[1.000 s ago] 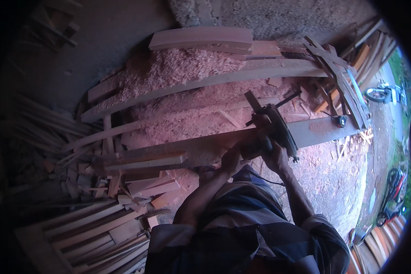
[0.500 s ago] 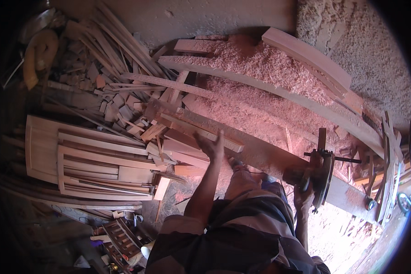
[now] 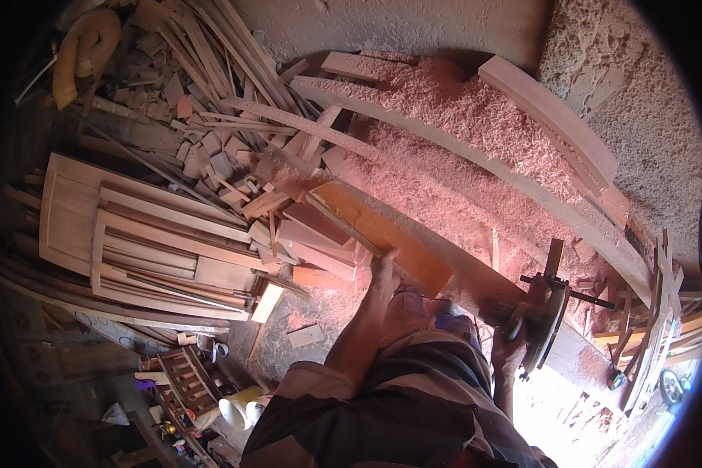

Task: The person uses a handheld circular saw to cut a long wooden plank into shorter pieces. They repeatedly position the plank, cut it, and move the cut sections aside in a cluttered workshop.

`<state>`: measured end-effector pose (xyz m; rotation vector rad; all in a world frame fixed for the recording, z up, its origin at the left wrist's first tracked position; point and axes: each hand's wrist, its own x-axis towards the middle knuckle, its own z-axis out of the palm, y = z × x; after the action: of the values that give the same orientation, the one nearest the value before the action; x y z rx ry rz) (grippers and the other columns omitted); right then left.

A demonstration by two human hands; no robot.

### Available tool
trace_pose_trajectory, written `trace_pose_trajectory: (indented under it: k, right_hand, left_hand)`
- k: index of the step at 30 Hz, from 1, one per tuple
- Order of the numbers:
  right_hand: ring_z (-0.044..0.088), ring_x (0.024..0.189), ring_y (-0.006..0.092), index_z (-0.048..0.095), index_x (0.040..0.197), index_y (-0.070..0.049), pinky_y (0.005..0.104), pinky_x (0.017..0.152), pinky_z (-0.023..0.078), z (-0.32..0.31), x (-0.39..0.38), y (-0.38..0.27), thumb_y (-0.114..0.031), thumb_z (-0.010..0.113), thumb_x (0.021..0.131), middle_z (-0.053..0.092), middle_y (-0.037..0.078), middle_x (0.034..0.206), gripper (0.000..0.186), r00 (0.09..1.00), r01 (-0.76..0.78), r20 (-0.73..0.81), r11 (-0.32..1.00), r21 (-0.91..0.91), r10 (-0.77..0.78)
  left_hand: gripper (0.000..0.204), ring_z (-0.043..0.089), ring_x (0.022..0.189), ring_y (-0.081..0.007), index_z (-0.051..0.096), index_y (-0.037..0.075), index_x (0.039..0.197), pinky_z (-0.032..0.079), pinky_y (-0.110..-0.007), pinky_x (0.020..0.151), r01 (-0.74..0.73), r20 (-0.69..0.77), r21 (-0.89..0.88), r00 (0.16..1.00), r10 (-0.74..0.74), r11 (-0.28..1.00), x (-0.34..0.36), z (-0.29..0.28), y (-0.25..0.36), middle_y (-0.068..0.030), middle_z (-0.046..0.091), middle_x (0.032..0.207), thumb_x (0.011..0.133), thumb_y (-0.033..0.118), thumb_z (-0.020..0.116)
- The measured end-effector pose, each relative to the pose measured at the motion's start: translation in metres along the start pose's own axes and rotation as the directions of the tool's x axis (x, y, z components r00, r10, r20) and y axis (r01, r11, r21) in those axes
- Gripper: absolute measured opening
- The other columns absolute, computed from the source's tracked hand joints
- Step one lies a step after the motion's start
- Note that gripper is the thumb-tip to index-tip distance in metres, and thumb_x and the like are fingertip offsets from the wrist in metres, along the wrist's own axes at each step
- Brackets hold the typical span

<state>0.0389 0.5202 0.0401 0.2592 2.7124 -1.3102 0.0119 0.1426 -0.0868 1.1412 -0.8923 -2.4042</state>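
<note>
My left hand (image 3: pixel 384 269) grips the near edge of a short wooden board (image 3: pixel 390 238), which is tilted so its broad orange-brown face shows. The board lies against a long plank (image 3: pixel 476 277) that runs from upper left to lower right in front of me. My right hand (image 3: pixel 510 345) is wrapped round the handle of a dark hand-held power tool (image 3: pixel 540 308) with a crossbar and a flat side plate. That tool rests over the plank's right part. Some right fingers are hidden behind the handle.
Pink wood shavings (image 3: pixel 437 179) heap beyond the plank, with a long curved beam (image 3: pixel 460 152) across them. Offcuts (image 3: pixel 210 160) pile up at the left, above stacked wooden frames (image 3: pixel 148 249). Upright wood strips (image 3: pixel 657 312) stand at the right. A yellow hose (image 3: pixel 86 54) lies far left.
My left hand, palm raised beside the board before, is now closed on its near edge. The board has turned from its narrow side to show its broad face. My view has shifted slightly.
</note>
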Motion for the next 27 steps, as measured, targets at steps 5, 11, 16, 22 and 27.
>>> trace_pose_trajectory:
  k: [5, 11, 16, 22, 27]
  right_hand:
    - [0.072, 0.103, 0.0361, 0.052, 0.142, 0.0, 0.0447, 0.087, 0.056, 0.0, 0.0, 0.008, -0.022, 0.078, 0.083, 0.071, 0.026, 0.113, 0.068, 1.0, 0.019, 0.009, 1.0, 0.004, -0.019]
    - [0.073, 0.101, 0.0358, 0.053, 0.141, -0.001, 0.0448, 0.086, 0.056, 0.003, 0.001, 0.016, -0.022, 0.078, 0.082, 0.072, 0.024, 0.11, 0.068, 0.999, 0.051, -0.007, 0.998, -0.02, -0.052]
    - [0.072, 0.105, 0.0364, 0.053, 0.14, -0.002, 0.0454, 0.087, 0.057, 0.002, 0.003, 0.017, -0.021, 0.077, 0.083, 0.072, 0.024, 0.112, 0.065, 0.999, 0.05, 0.013, 0.998, -0.046, -0.049]
    - [0.072, 0.104, 0.0372, 0.053, 0.14, -0.003, 0.045, 0.086, 0.057, 0.0, 0.001, 0.009, -0.023, 0.08, 0.081, 0.072, 0.024, 0.109, 0.068, 0.998, 0.054, -0.012, 0.997, -0.056, -0.055]
    - [0.074, 0.096, 0.0376, 0.054, 0.137, -0.003, 0.0451, 0.082, 0.058, -0.001, 0.0, 0.009, -0.024, 0.08, 0.081, 0.073, 0.023, 0.103, 0.065, 1.0, 0.01, -0.001, 0.993, -0.12, -0.011]
  left_hand:
    - [0.05, 0.061, 0.118, -0.0267, 0.056, 0.007, 0.134, 0.051, -0.045, 0.104, 0.086, 0.125, -0.006, 0.989, -0.085, 0.996, 0.004, -0.029, 0.011, -0.0086, 0.063, 0.124, 0.087, 0.002, 0.07]
    - [0.11, 0.055, 0.127, -0.0394, 0.034, -0.005, 0.148, 0.052, -0.051, 0.098, 0.042, -0.188, 0.924, 0.916, 0.355, 0.379, 0.033, -0.024, 0.036, -0.0265, 0.048, 0.143, 0.07, 0.049, 0.089]
    - [0.147, 0.046, 0.13, -0.0491, 0.012, -0.002, 0.16, 0.043, -0.059, 0.106, 0.34, -0.378, 0.925, 0.763, 0.524, 0.171, 0.042, 0.044, 0.022, -0.0378, 0.031, 0.149, 0.057, 0.071, 0.087]
    - [0.129, 0.033, 0.143, -0.0525, 0.016, 0.005, 0.161, 0.035, -0.064, 0.112, -0.078, 0.196, 0.963, 0.857, 0.476, -0.257, -0.001, 0.015, 0.04, -0.0342, 0.022, 0.158, 0.063, 0.048, 0.088]
    - [0.108, 0.017, 0.152, -0.0513, 0.023, 0.028, 0.163, 0.017, -0.07, 0.119, -0.372, 0.469, 0.774, 0.881, 0.069, -0.512, 0.012, -0.033, 0.082, -0.0287, 0.017, 0.165, 0.073, 0.017, 0.081]
